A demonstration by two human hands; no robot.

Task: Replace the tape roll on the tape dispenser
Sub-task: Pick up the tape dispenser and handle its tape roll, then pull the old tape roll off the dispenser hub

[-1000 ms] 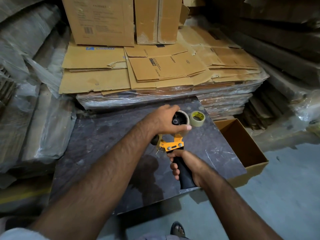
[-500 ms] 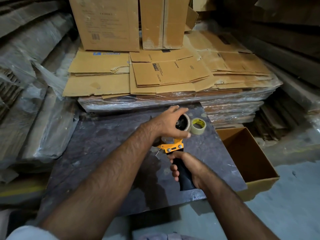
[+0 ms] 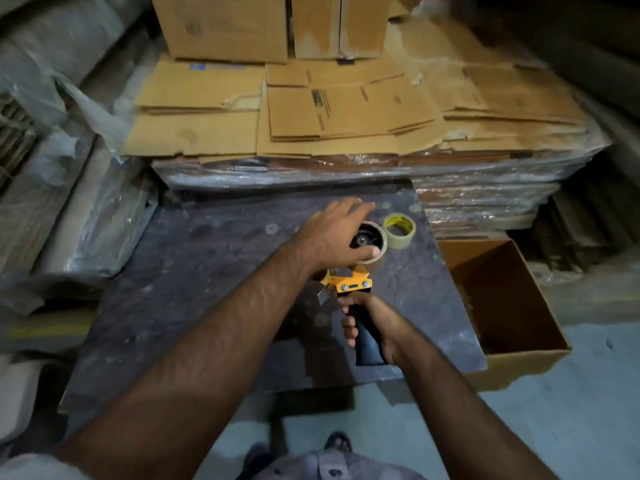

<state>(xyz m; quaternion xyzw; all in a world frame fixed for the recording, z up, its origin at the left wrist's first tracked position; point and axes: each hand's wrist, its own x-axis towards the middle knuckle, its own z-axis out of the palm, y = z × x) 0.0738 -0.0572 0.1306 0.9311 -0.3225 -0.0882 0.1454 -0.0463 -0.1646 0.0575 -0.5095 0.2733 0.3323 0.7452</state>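
The orange tape dispenser [image 3: 350, 284] is held upright over the dark tabletop [image 3: 207, 271]. My right hand [image 3: 372, 320] is wrapped around its black handle. A thin clear tape roll [image 3: 375, 245] sits on the dispenser's black hub. My left hand [image 3: 334, 237] grips that roll, thumb on its near rim and fingers stretched over the far side. A second roll of tape [image 3: 399, 230] with a yellow inner label lies flat on the tabletop just right of and behind the dispenser.
An open cardboard box [image 3: 512, 327] stands at the table's right edge. Wrapped stacks of flattened cartons [image 3: 346, 112] rise behind the table, with upright boxes [image 3: 225, 26] on top. Plastic-wrapped bundles [image 3: 69, 202] lie at the left. My foot [image 3: 337, 443] shows on the grey floor.
The view has shifted slightly. My left hand's fingers have spread and reached further over the roll on the hub. My right hand keeps the same grip on the handle.
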